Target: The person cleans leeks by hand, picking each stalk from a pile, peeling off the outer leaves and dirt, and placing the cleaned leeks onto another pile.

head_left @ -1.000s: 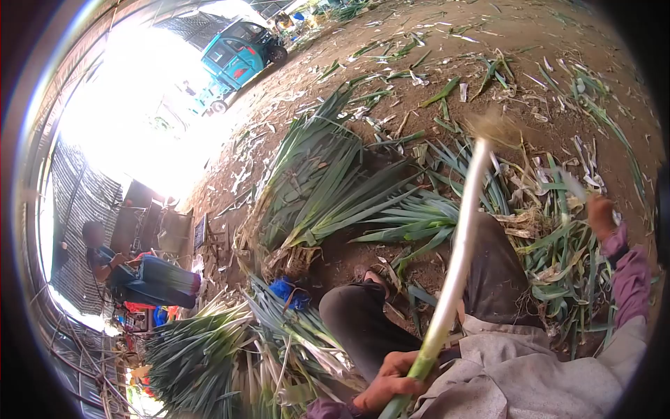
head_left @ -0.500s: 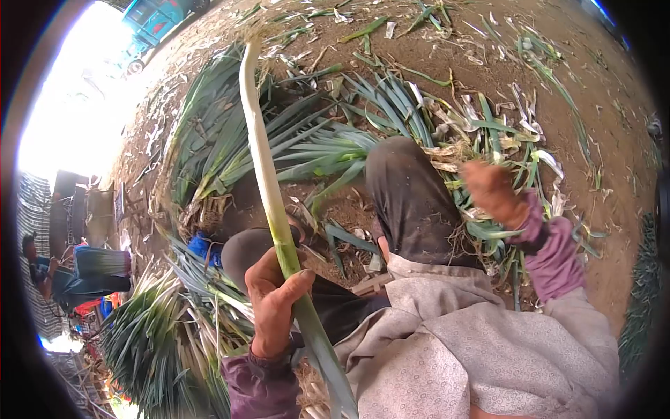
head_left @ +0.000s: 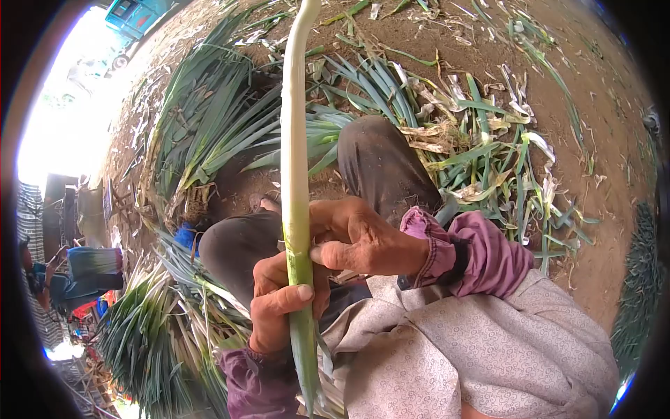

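Note:
A long leek (head_left: 294, 140) stands nearly upright before me, its white shank at the top and its green part below. My left hand (head_left: 283, 304) is closed around the green part, thumb across the front. Just above it, my right hand (head_left: 370, 237) is closed against the leek's side where white turns to green, thumb and fingers pinched at its edge. Whether a loose leaf lies in that pinch is hidden. Below my left hand the green leaves hang down towards my lap.
A heap of leeks (head_left: 202, 105) lies ahead to the left, another bundle (head_left: 150, 335) by my left side. Peeled leaves (head_left: 481, 160) litter the soil ahead and right. My knees (head_left: 380, 157) are bent in front. Another person (head_left: 45, 276) with leeks is at far left.
My right hand has come in from the right, over the leaf litter, to the leek and closed on it. The leek has turned more upright and shifted right at its top.

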`<act>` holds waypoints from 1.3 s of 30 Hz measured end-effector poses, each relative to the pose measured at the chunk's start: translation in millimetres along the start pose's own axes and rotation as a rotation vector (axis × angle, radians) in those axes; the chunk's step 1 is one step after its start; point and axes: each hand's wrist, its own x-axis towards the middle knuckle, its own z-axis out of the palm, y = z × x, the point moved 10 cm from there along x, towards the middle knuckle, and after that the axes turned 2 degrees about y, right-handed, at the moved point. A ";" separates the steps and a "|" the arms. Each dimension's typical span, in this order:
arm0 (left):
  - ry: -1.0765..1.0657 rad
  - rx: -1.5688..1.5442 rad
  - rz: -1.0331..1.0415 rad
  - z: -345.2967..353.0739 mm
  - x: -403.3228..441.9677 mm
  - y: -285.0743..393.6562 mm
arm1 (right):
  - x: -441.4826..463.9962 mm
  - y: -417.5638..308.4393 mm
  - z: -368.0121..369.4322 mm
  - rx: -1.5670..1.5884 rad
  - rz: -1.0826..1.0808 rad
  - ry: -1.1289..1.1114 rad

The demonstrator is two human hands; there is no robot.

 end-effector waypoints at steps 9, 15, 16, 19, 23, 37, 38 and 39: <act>0.042 0.266 -0.016 11.5 6.4 -10.3 | -19.1 5.8 -18.0 0.038 0.006 0.121; 0.043 0.442 0.026 24.2 4.9 -1.9 | -26.5 13.5 -23.8 0.040 -0.007 0.185; 0.040 0.485 0.053 20.5 4.6 -4.0 | -27.5 12.7 -23.8 0.024 -0.012 0.190; 0.076 0.649 0.119 21.6 5.7 -1.4 | -29.0 16.0 -28.2 0.033 -0.014 0.243; 0.138 1.297 0.294 25.6 1.8 2.6 | -27.3 18.3 -32.9 -0.003 0.039 0.280; 0.426 2.435 0.628 38.4 -5.7 -5.0 | -34.3 59.4 -40.7 0.503 0.332 0.237; 0.412 2.453 0.648 40.9 -5.6 -4.5 | -37.1 60.9 -41.9 0.499 0.386 0.241; 0.395 2.471 0.668 43.4 -6.2 -3.1 | -40.3 62.1 -43.4 0.497 0.440 0.248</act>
